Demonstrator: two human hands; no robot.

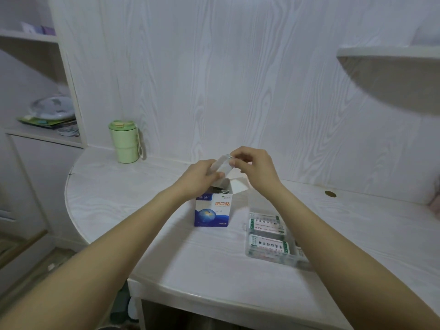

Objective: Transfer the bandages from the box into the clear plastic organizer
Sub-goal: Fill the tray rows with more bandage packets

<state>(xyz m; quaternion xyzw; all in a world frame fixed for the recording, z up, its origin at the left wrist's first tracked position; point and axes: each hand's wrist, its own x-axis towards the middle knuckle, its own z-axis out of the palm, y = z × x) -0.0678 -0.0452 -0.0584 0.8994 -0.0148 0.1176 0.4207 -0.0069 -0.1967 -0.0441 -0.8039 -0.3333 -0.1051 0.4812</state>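
1. Two bare forearms reach forward over a white wood-grain surface [166, 258] with a rounded left end.
2. Both hands meet above one open box [212, 210], which stands upright near the middle of the surface.
3. The box is blue and white with orange characters on its front; its top flaps stand open.
4. The left hand [202, 173] curls its fingers around the lower end of a pale, translucent stack of bandages [222, 164], held just above the box opening.
5. The right hand [252, 166] pinches the upper end of the same stack between thumb and fingertips.
6. The stack is blurred, so the bandages in it cannot be counted.
7. One clear plastic organizer [252, 254] lies to the right of the box, closer to the front edge, partly hidden under the right forearm.
8. Inside it, two white packets with green print [267, 245] lie one behind the other; a third sliver of something shows at its right side, too hidden to identify.
9. One pale green lidded cup [125, 141] with a cord loop stands at the back left of the surface, against the wall.
10. One small round brass-coloured fitting [330, 193] sits in the surface toward the back right.
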